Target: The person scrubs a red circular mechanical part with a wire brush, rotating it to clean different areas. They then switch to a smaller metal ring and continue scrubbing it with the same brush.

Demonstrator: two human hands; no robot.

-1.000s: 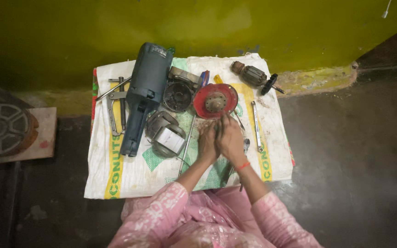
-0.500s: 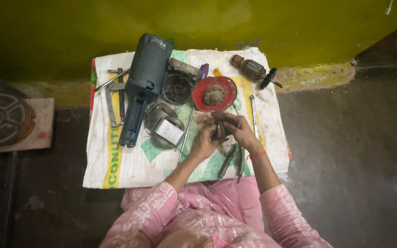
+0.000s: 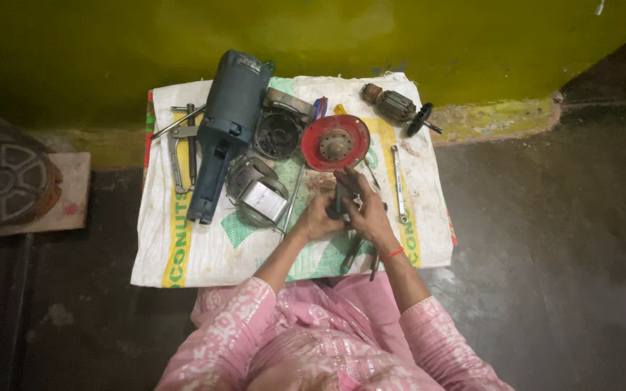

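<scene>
Where the dark floor meets the green wall, a white woven sack [image 3: 182,246] lies spread out and carries the dismantled parts. At nine o'clock from the sack, off its edge, a round metal grille [image 3: 1,181] rests on a board. On the sack's left side lie spanners and a puller [image 3: 182,141], and just beside them, at about eleven o'clock from the hands, the blue-grey grinder body [image 3: 226,123] lies lengthwise. A metal motor housing [image 3: 259,194] sits at ten o'clock, touching the grinder body's flank, with a dark round gear case [image 3: 278,134] above it. A red disc guard [image 3: 335,142] sits at twelve o'clock, just beyond the fingertips.

The left hand [image 3: 319,217] and the right hand [image 3: 366,210] are both curled shut around a small dark metal part [image 3: 340,199], held just above the middle of the sack; what the part is cannot be told. Plier-like handles [image 3: 360,253] lie beneath the right wrist. A slim spanner [image 3: 398,181] lies at three o'clock, and an armature [image 3: 396,107] at one o'clock.

Judging from the crowding, the small part could slip from greasy fingers and drop among the loose pieces, or a wrist could nudge the tools beneath it.
</scene>
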